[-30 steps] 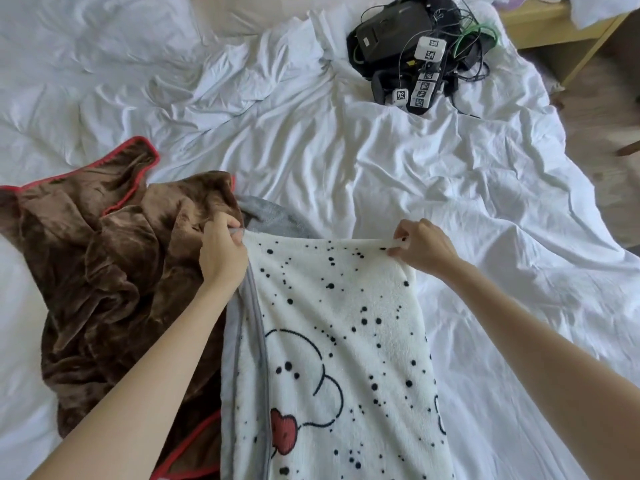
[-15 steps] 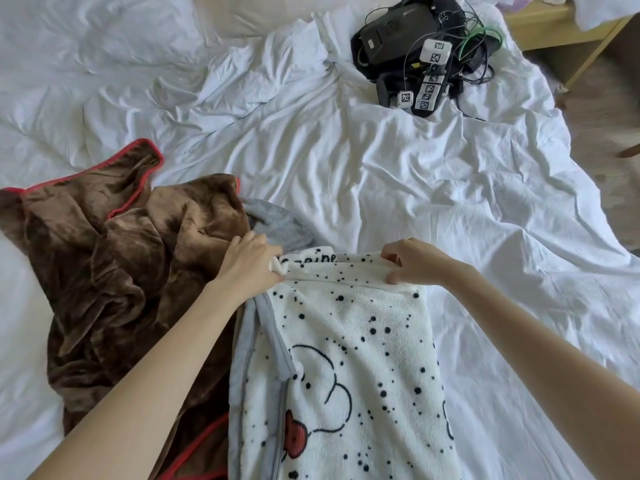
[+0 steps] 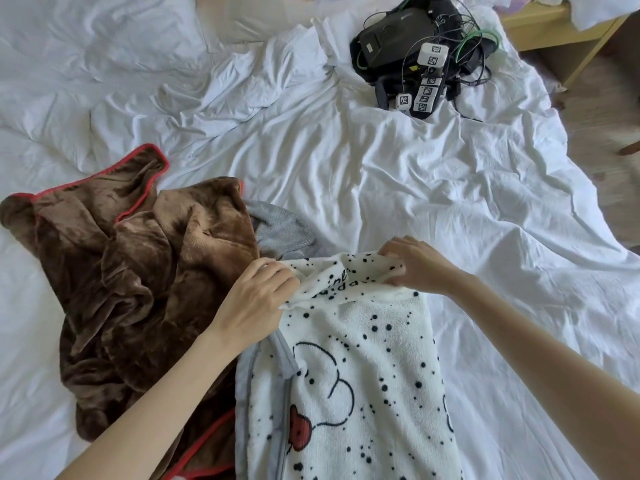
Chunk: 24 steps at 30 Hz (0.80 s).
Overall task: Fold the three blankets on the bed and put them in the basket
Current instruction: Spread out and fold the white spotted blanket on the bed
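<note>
While spotted white blanket (image 3: 349,375) lies on bed (image 3: 346,168), left hand (image 3: 256,299) and right hand (image 3: 415,268) each grip its far edge, fingers clamped.

The white spotted blanket (image 3: 360,375) carries black lettering on its turned-over top edge, crumpled and upside down, too bunched to read. White tags (image 3: 429,55) on the black device (image 3: 391,39) show square coded markers, no readable words.
</note>
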Each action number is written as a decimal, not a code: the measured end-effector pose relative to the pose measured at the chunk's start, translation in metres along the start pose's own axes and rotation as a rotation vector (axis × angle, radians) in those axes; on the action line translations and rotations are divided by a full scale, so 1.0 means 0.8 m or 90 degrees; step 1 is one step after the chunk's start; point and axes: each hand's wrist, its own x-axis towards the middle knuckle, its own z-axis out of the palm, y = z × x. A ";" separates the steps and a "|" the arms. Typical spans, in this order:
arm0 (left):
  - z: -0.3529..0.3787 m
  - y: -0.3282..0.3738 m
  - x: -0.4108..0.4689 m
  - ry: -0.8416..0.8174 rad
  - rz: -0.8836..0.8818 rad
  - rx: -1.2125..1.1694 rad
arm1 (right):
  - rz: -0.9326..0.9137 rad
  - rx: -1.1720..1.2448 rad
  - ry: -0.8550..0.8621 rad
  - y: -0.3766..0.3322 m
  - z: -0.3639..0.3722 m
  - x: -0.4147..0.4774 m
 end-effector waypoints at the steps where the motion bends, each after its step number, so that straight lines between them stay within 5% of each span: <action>1: -0.002 0.004 -0.003 -0.001 0.005 0.009 | -0.006 0.011 -0.015 -0.005 0.004 -0.002; 11: -0.009 0.009 -0.021 -0.053 -0.028 0.026 | 0.053 -0.027 0.046 0.027 -0.027 -0.013; 17: -0.006 -0.028 -0.011 -0.159 -0.159 0.063 | 0.125 0.473 0.050 0.028 -0.036 -0.021; 24: 0.009 -0.044 0.014 -0.274 -0.187 0.134 | 0.150 0.241 0.064 0.025 -0.020 -0.018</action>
